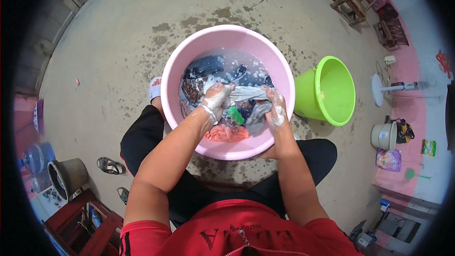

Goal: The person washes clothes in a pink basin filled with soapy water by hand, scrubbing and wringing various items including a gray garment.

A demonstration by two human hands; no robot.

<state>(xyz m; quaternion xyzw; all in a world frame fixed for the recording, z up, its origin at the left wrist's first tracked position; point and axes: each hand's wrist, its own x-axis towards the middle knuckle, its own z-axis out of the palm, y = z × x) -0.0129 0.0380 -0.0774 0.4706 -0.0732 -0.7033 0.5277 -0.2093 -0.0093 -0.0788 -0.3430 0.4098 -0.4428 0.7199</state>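
Between my knees stands a round pink plastic basin (pixel 227 37) with cloudy, sudsy water and soaking clothes. My left hand (pixel 217 101), covered in lather, grips one end of a whitish wet cloth (pixel 249 93). The other end is in my right hand (pixel 276 105), so the cloth stretches taut above the water. A grey cloth (pixel 258 116) hangs beside or under my right fingers; whether they hold it too I cannot tell. Below the stretched cloth a green bar of soap (pixel 236 116) rests on the laundry. A coral-coloured garment (pixel 227 133) lies against the basin's near wall, and dark garments (pixel 206 67) float at the far side.
A lime-green bucket (pixel 336 90) leans tilted just right of the basin. Wet patches (pixel 192 21) mark the concrete floor. Sandals (pixel 111 166) and a dark red wooden stand (pixel 85 220) are at left. Along the right wall are a white fan (pixel 378 90), a pale bucket (pixel 384 135) and wooden stools (pixel 350 5).
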